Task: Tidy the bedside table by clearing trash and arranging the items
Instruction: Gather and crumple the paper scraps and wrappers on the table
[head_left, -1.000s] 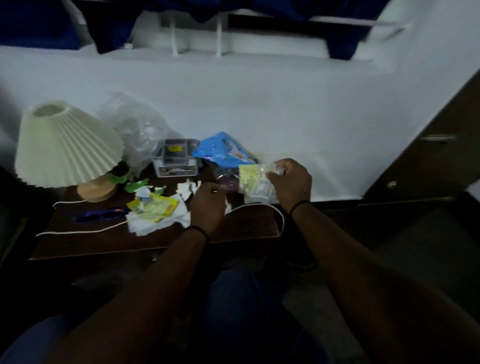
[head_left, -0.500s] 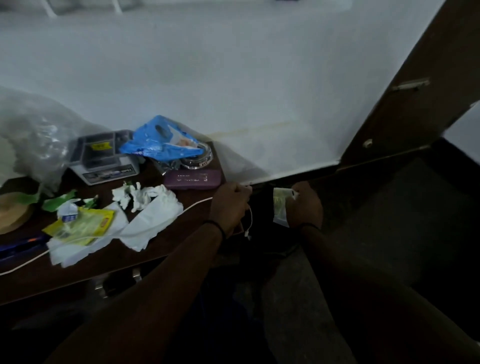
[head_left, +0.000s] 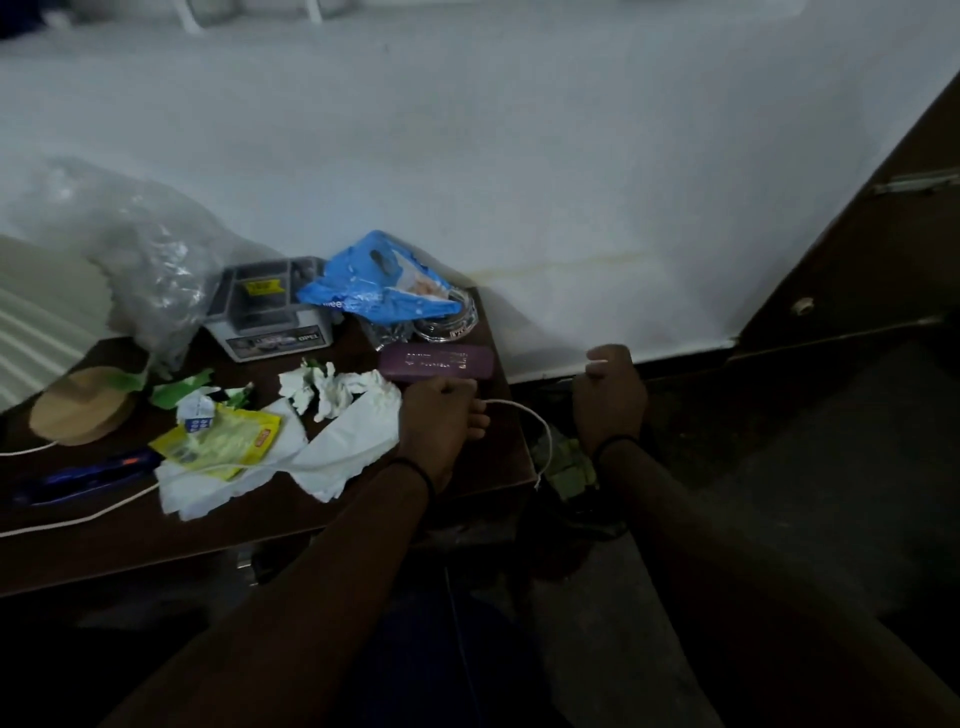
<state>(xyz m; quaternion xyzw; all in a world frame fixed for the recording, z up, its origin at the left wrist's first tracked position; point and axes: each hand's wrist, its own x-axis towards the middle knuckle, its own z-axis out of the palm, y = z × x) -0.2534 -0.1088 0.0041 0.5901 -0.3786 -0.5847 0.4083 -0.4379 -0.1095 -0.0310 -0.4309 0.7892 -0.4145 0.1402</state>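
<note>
Head view shows the left hand (head_left: 441, 415) curled round the white cable (head_left: 524, 415) at the bedside table (head_left: 363, 525)'s right edge, right hand (head_left: 610, 397) fisted, apparently empty, over the bin (head_left: 569, 467), so tugging could likely drag the tissues (head_left: 343, 447) off.

Both arms reach forward; the left hand (head_left: 441, 415) is fisted over the table (head_left: 483, 499) edge, the right hand (head_left: 610, 397) curls just beyond it.
</note>
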